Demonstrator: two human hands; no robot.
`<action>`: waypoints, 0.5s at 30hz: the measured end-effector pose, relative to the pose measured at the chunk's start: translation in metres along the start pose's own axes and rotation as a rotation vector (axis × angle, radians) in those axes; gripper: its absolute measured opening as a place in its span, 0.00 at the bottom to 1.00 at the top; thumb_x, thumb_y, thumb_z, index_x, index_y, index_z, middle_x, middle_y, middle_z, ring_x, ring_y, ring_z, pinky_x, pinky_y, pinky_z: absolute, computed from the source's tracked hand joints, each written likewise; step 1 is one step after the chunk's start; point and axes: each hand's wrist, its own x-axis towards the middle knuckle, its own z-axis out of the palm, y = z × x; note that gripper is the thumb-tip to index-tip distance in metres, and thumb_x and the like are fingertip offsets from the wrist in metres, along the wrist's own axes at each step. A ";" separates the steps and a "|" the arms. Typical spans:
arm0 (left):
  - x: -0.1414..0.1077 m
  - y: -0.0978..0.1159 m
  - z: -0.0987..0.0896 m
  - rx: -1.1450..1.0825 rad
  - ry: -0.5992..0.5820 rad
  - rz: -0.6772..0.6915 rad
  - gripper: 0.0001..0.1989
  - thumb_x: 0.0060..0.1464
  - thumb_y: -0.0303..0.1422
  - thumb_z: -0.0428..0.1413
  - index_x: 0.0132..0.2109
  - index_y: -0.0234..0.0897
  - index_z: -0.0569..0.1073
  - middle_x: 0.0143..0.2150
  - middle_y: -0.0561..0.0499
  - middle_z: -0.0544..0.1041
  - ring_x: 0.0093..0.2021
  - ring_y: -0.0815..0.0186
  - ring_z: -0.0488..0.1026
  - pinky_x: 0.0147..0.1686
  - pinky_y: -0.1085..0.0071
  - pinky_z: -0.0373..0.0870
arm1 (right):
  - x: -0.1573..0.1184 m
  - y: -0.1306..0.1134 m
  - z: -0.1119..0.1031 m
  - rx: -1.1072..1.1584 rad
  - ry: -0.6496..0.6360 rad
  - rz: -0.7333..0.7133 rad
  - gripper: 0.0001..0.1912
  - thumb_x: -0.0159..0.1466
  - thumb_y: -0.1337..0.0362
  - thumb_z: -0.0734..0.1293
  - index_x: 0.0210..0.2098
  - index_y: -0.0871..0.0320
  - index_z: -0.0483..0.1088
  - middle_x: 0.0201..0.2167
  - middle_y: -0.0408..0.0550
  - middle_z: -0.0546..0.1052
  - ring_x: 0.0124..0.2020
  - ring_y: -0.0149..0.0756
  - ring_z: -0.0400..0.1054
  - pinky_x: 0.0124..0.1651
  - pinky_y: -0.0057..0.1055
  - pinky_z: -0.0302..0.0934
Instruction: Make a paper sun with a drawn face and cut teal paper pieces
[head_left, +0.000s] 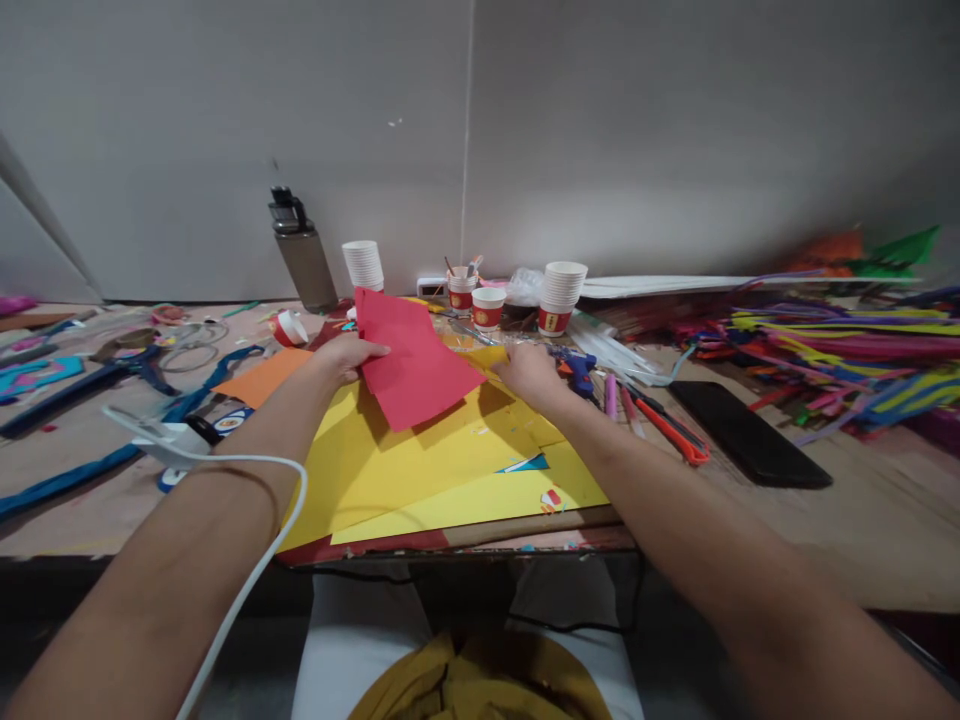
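Observation:
A sheet of red paper (420,365) is pinched at its left edge by my left hand (346,358), thumb on top, and tilts above the table. Under it, large yellow sheets (427,480) overlap one another. My right hand (531,372) is closed on a small piece of yellow paper (486,356) near the red sheet's right side; its fingertips are partly hidden. Paper scraps (551,498) lie on the front yellow sheet. Left of my left hand rests a sheet of orange paper (264,376).
A white cable (255,580) crosses my left forearm. Paper cups (564,290) and a bottle (304,250) stand along the wall. To the right are a blue glue gun (579,374), an orange-red cutter (679,435), a black phone (750,432) and a heap of colourful strips (862,360).

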 end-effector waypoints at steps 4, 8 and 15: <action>-0.001 0.007 -0.001 -0.046 0.020 -0.007 0.16 0.46 0.12 0.56 0.39 0.32 0.76 0.28 0.46 0.80 0.28 0.62 0.79 0.38 0.61 0.79 | 0.006 0.003 -0.006 0.024 -0.044 -0.027 0.15 0.63 0.64 0.62 0.44 0.63 0.75 0.44 0.62 0.77 0.48 0.49 0.70 0.46 0.35 0.62; 0.000 0.017 -0.008 -0.116 0.056 -0.002 0.15 0.47 0.13 0.56 0.40 0.31 0.75 0.29 0.47 0.79 0.26 0.66 0.78 0.38 0.63 0.79 | 0.010 0.010 -0.016 0.074 -0.143 -0.083 0.14 0.61 0.65 0.65 0.44 0.60 0.75 0.43 0.56 0.79 0.43 0.42 0.73 0.40 0.28 0.62; -0.003 0.030 -0.014 -0.245 0.102 0.003 0.18 0.52 0.15 0.54 0.49 0.32 0.72 0.31 0.47 0.79 0.30 0.64 0.79 0.39 0.58 0.79 | 0.018 0.011 -0.033 0.200 -0.259 -0.056 0.36 0.60 0.35 0.57 0.45 0.59 0.76 0.41 0.56 0.79 0.35 0.43 0.73 0.32 0.33 0.64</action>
